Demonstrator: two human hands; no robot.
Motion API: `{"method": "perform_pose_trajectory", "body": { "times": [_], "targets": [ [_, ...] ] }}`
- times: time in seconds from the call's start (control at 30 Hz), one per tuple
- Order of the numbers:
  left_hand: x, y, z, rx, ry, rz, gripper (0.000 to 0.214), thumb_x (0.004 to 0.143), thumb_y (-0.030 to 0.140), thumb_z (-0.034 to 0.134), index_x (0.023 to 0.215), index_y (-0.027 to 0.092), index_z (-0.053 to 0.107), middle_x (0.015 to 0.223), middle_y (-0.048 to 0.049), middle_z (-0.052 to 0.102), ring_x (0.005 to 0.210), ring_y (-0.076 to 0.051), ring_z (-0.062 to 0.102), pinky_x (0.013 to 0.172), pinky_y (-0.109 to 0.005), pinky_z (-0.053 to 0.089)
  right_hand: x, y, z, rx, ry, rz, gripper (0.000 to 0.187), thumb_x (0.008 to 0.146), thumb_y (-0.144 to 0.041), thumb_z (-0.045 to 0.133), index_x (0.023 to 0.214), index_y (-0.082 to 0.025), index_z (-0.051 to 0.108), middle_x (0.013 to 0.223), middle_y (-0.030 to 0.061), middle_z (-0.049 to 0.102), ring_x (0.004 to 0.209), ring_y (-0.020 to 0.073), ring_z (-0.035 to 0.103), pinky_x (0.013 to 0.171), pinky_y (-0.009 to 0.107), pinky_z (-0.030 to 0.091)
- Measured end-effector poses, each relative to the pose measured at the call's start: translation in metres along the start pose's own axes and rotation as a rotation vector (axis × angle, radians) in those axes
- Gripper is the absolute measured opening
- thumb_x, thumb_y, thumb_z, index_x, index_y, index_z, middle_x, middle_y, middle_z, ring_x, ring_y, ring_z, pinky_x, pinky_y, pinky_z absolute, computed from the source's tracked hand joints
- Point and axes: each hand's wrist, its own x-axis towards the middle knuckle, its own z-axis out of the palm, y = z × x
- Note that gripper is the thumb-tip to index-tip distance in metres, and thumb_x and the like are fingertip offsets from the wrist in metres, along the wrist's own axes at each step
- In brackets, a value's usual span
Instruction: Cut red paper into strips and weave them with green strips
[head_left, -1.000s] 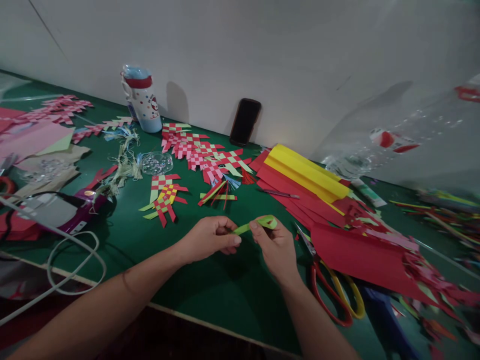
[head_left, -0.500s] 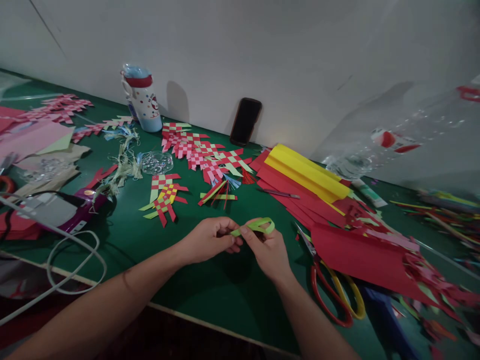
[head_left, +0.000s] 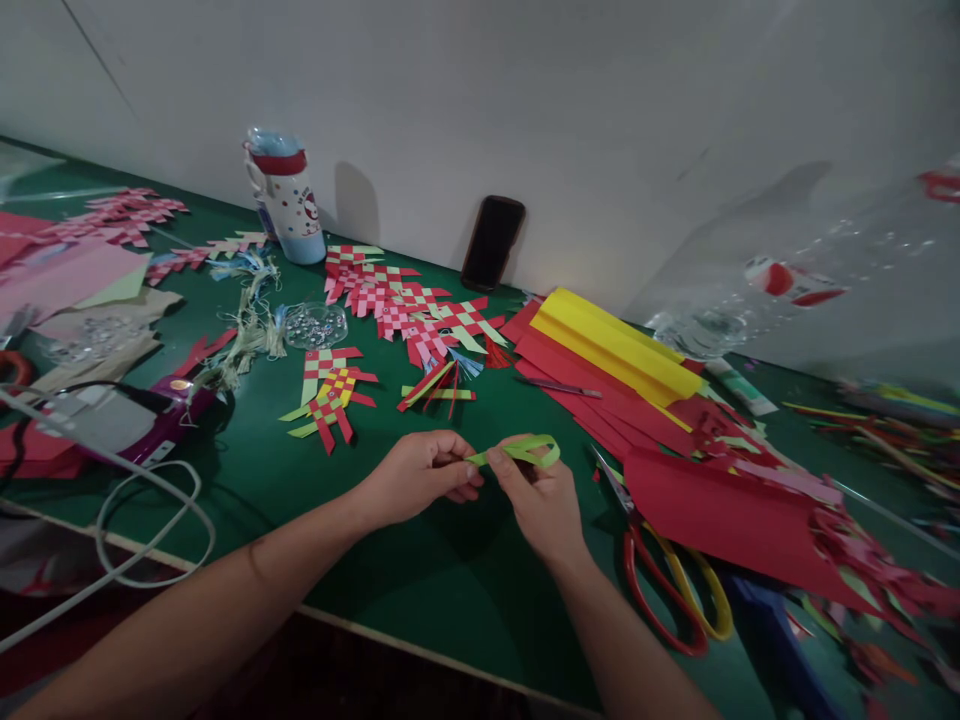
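A light green paper strip (head_left: 541,446), bent into a loop, is held between my two hands above the green table. Pinched at its left end is my left hand (head_left: 426,474), fingers closed. My right hand (head_left: 541,500) grips the strip near where it crosses, thumb on top, and the loop rises over the fingers. Beyond my hands lie a few loose red and green strips (head_left: 439,392). Left of these are woven checkered paper fish (head_left: 334,395) in red, green and yellow. More woven fish (head_left: 390,305) form a row farther back.
Scissors (head_left: 667,570) with red and yellow handles lie right of my right hand, by red paper (head_left: 712,510) and yellow paper (head_left: 607,345). A phone (head_left: 492,243) leans on the wall. A bottle (head_left: 289,200), bead dish (head_left: 315,325), purple glue gun (head_left: 176,405) and cable (head_left: 101,540) are left.
My right hand has shifted slightly to the right, drawing a little away from the left. The loop has moved right with it. Everything on the table stays in place.
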Motion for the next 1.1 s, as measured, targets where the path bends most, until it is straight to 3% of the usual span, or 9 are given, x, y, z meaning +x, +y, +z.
{"method": "perform_pose_trajectory", "body": {
  "times": [0.37,0.73,1.1],
  "targets": [
    [-0.0014,0.0031,0.0037,0.034,0.057,0.034,0.018,0.074,0.025,0.073,0.082,0.014,0.061,0.071,0.0008,0.067,0.07,-0.012,0.068,0.068,-0.024,0.053,-0.0007,0.0027,0.0017,0.026,-0.075,0.006,0.032,0.078,-0.05,0.068,0.075,-0.019,0.062,0.066,0.0011,0.062,0.059,0.0148,0.057,0.055,0.027,0.046],
    [-0.0003,0.0001,0.0013,0.033,0.063,0.058,0.022,0.074,0.029,0.074,0.086,0.014,0.062,0.073,-0.0009,0.068,0.073,-0.013,0.069,0.07,-0.024,0.053,0.0011,0.0042,0.0019,0.014,-0.069,0.016,0.03,0.077,-0.048,0.071,0.075,-0.019,0.064,0.069,0.0029,0.065,0.063,0.0171,0.061,0.059,0.028,0.05],
    [-0.0007,0.003,0.0014,0.033,0.068,0.081,0.021,0.077,0.032,0.07,0.085,0.014,0.062,0.075,-0.0008,0.068,0.075,-0.014,0.07,0.071,-0.026,0.055,-0.0005,0.001,0.0021,0.04,-0.072,0.028,0.03,0.076,-0.048,0.071,0.08,-0.019,0.065,0.071,0.002,0.065,0.058,0.0143,0.057,0.054,0.027,0.047]
  ]
}}
